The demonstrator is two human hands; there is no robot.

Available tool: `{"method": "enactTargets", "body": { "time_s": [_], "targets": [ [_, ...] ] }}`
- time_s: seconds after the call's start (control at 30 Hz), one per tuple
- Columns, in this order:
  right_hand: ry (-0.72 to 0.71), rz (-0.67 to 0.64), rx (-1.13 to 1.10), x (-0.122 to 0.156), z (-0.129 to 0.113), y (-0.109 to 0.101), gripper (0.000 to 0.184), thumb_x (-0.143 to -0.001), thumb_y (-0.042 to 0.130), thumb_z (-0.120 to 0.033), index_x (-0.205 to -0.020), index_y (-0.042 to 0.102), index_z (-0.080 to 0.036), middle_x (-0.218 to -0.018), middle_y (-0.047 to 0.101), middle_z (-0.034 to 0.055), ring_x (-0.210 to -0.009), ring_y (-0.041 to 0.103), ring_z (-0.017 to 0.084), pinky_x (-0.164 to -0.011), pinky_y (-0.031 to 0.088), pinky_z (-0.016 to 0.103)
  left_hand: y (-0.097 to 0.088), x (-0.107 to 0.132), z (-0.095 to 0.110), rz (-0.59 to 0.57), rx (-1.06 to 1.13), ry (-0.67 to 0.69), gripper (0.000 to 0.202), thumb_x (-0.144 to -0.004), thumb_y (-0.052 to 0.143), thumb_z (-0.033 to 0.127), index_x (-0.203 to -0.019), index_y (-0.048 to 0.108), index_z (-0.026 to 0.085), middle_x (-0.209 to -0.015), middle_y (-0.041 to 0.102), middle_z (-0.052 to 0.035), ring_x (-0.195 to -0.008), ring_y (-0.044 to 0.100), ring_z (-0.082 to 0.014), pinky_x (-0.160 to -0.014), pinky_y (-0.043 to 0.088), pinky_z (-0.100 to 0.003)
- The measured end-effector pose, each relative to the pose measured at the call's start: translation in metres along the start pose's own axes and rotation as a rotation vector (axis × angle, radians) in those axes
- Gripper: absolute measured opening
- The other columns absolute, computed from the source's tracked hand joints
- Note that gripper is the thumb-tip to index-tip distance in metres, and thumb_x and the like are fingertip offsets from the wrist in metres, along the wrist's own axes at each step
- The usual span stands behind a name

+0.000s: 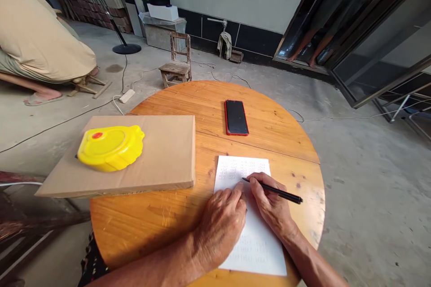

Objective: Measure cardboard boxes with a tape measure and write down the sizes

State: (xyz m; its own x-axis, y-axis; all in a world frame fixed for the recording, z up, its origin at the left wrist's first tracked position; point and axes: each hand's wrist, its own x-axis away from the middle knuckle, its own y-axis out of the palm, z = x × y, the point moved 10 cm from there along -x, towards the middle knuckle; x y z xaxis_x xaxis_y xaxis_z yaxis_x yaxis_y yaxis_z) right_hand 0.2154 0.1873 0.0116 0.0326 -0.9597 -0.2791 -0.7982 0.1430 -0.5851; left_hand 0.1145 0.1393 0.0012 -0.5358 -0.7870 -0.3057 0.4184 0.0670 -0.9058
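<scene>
A sheet of paper (pixel 251 228) with rows of small handwritten figures lies on the round wooden table. My right hand (pixel 274 204) is closed around a black pen (pixel 283 193), its tip at the paper just below the upper rows. Resting on the paper's left side, my left hand (pixel 224 224) has its fingers curled in and close together, near the pen tip. What lies under its palm is hidden. Beyond the paper is a phone (pixel 236 117) in a red case, touched by neither hand.
On the table's left, a flat cardboard box (pixel 168 157) overhangs the edge, with a yellow plastic case (pixel 111 145) with a red button on it. Past the table (pixel 286 143) stand a small wooden chair (pixel 177 63), a power strip (pixel 127 96) with cords, and a seated person (pixel 43 40).
</scene>
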Motion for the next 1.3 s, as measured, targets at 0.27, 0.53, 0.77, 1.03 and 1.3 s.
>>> {"method": "enactTargets", "body": {
  "time_s": [0.27,0.53,0.77,1.03,1.3],
  "targets": [
    [0.005,-0.028,-0.010,-0.001,-0.001,0.004,0.019,-0.094,0.051,-0.026,-0.084,0.067,-0.020,-0.076,0.071,0.0024,-0.066,0.063,0.016,-0.064,0.050,0.027,-0.002,-0.002,-0.001,-0.008,0.018,-0.015,0.025,-0.087,0.052,0.008,-0.108,0.065,0.013,-0.129,0.063,-0.0130,-0.092,0.065,-0.0250,-0.082,0.056,-0.043],
    [0.004,-0.052,0.000,-0.003,-0.003,0.006,0.020,-0.094,0.051,-0.025,-0.084,0.066,-0.020,-0.076,0.070,0.0028,-0.067,0.063,0.016,-0.065,0.050,0.028,-0.006,-0.001,-0.001,0.032,0.022,-0.009,0.026,-0.088,0.049,0.008,-0.108,0.066,0.012,-0.126,0.065,-0.0119,-0.089,0.064,-0.0246,-0.079,0.056,-0.042],
    [-0.008,-0.058,0.027,-0.003,-0.004,0.007,0.019,-0.094,0.051,-0.025,-0.083,0.065,-0.020,-0.072,0.067,0.0019,-0.063,0.060,0.015,-0.061,0.047,0.027,-0.007,-0.002,-0.001,0.035,0.032,-0.006,0.022,-0.089,0.050,0.009,-0.102,0.067,0.012,-0.125,0.065,-0.0126,-0.090,0.064,-0.0243,-0.080,0.056,-0.041],
    [0.015,-0.086,-0.011,-0.001,0.002,0.009,0.020,-0.094,0.051,-0.026,-0.083,0.066,-0.019,-0.075,0.068,0.0028,-0.066,0.060,0.015,-0.064,0.047,0.028,-0.009,-0.002,0.000,0.044,0.040,-0.005,0.019,-0.085,0.055,0.007,-0.098,0.068,0.012,-0.122,0.067,-0.0113,-0.087,0.064,-0.0254,-0.078,0.057,-0.043],
    [0.059,0.007,-0.069,0.001,0.009,-0.001,0.020,-0.094,0.053,-0.029,-0.084,0.067,-0.019,-0.073,0.068,0.0022,-0.065,0.060,0.016,-0.063,0.048,0.028,-0.009,-0.002,-0.002,0.037,0.037,-0.015,0.022,-0.088,0.051,0.008,-0.104,0.066,0.011,-0.124,0.065,-0.0107,-0.086,0.063,-0.0244,-0.077,0.057,-0.042]
  ]
}}
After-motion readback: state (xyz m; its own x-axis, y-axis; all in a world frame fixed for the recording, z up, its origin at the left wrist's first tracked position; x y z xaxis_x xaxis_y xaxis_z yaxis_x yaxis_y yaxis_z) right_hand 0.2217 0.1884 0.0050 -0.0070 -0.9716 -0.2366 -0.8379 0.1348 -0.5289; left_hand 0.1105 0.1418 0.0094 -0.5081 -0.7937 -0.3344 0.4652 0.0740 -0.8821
